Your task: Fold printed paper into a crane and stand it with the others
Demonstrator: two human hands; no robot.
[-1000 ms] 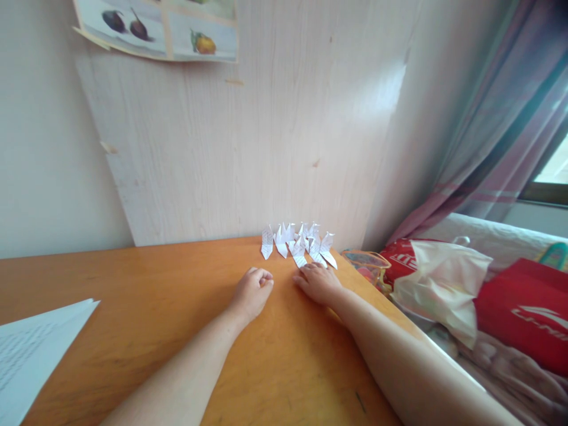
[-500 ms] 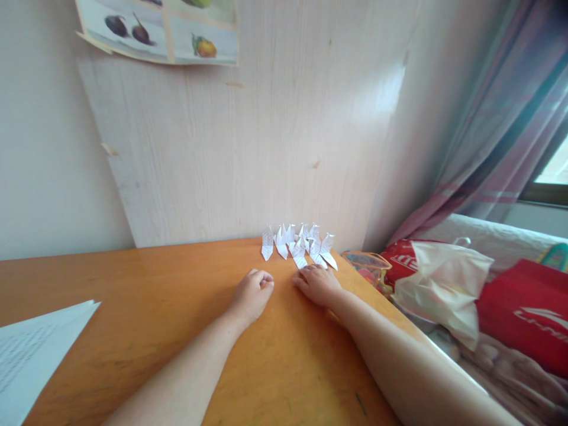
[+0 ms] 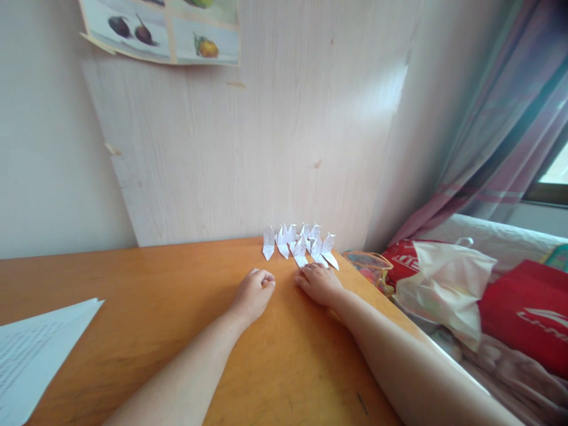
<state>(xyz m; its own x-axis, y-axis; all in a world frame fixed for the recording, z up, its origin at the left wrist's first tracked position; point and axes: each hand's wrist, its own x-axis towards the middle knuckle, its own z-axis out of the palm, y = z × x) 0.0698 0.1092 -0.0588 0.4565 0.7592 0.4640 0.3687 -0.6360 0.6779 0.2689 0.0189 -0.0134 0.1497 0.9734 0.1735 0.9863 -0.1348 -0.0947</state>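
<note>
Several folded white paper cranes (image 3: 300, 248) with lined writing stand in a cluster at the back of the orange wooden table (image 3: 177, 284). My right hand (image 3: 320, 284) lies palm down just in front of them, fingers stretched forward; its fingertips come close to the front cranes, and whether they touch is unclear. To the left, my left hand (image 3: 255, 293) rests on its side on the table, fingers curled in with the thumb against them. Nothing shows in it.
White sheets with writing (image 3: 39, 349) lie at the table's left. Beyond the right edge are a white plastic bag (image 3: 444, 284), a red bag (image 3: 528, 313) and an orange-rimmed mesh bag (image 3: 368, 263). A pale board (image 3: 248, 154) stands behind the table.
The whole view has shifted very slightly. Both hands and the paper cranes keep their places on the table.
</note>
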